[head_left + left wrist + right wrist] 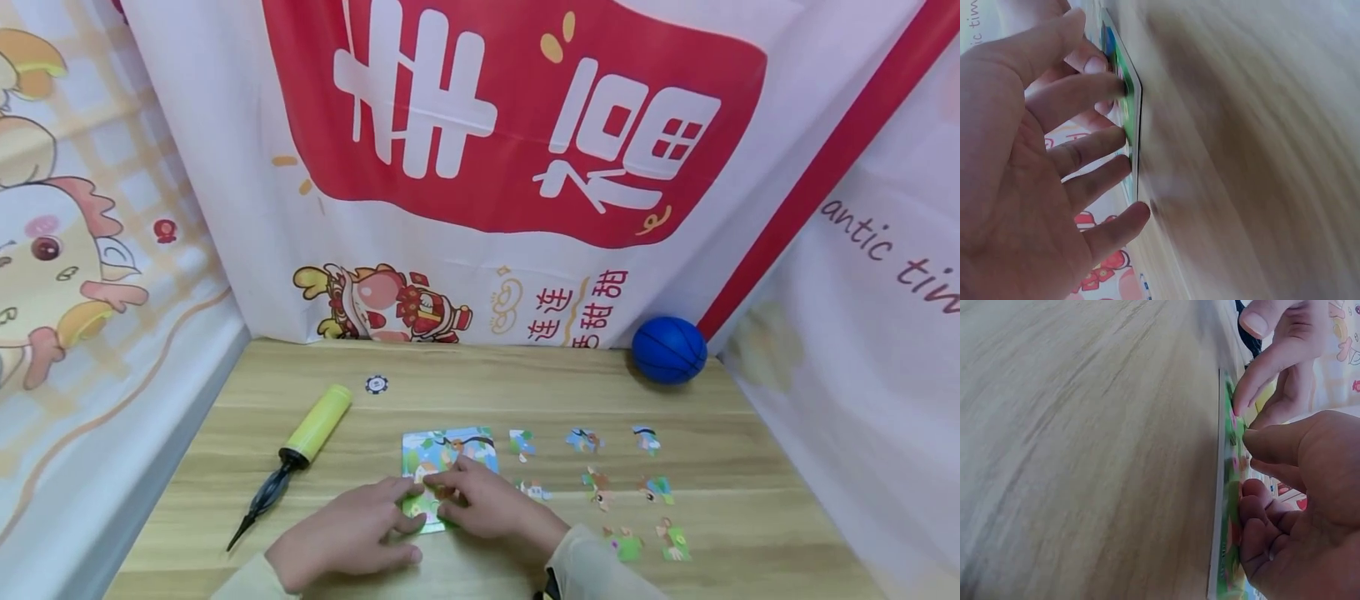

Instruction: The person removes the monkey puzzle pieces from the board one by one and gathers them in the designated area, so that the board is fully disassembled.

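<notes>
On the wooden table lies a square jigsaw puzzle board (448, 439) with a bright cartoon picture. My left hand (360, 523) rests its fairly straight fingertips on the board's left part; in the left wrist view the fingers (1094, 150) are spread along its edge. From the other side, my right hand (487, 500) touches the board's middle with index finger and thumb, while its remaining fingers (1257, 519) bend in toward the palm. No piece shows between the thumb and index finger in the right wrist view. The hands hide much of the board's lower half.
Several loose jigsaw pieces (585, 440) lie in rows to the right of the board. A yellow and black hand pump (321, 423) lies on the left. Behind it is a small poker chip (377, 384). A blue ball (669, 350) stands at the back right, near the printed curtain (517, 217).
</notes>
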### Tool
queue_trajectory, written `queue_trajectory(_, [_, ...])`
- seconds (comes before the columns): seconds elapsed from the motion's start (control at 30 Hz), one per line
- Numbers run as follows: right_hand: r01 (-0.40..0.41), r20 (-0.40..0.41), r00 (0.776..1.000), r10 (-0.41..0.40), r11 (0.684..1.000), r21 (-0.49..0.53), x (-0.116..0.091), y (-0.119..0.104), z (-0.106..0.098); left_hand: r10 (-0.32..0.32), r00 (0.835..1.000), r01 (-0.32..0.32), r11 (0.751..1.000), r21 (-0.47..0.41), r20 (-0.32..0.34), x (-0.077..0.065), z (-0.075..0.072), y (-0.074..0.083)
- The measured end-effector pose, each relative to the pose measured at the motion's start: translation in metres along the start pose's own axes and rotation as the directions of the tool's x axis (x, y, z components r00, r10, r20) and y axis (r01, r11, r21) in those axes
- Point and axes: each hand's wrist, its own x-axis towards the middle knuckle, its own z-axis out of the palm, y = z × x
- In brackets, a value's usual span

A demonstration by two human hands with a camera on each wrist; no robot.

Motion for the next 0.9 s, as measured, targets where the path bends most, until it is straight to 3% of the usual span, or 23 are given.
queue_trajectory(0.23, [-0.055,-0.001,0.999,0.055,0.998,-0.004,0.003,-0.002,0.001,0.023,0.999,-0.021,0.999,-0.044,0.048,-0.006,-0.002,-0.009])
queue_trajectory(0.47, [-0.053,-0.029,0.998,0.054,0.998,0.027,0.005,-0.002,0.003,0.015,0.998,-0.010,0.997,-0.075,0.058,-0.008,-0.006,-0.011])
queue_trajectory(0.6, [-0.063,-0.078,0.994,0.077,0.984,0.169,0.007,-0.003,0.006,0.023,0.999,-0.019,0.997,-0.072,0.043,-0.008,-0.006,-0.010])
queue_trajectory(0.73, [-0.054,-0.124,0.987,0.103,0.935,0.350,0.007,-0.005,0.010,0.013,0.999,-0.009,0.996,-0.085,0.047,-0.009,-0.006,-0.010])
queue_trajectory(0.9, [-0.034,-0.135,0.986,0.094,0.921,0.388,0.005,-0.006,0.012,-0.001,0.999,0.007,0.995,-0.096,0.054,-0.009,-0.008,-0.008])
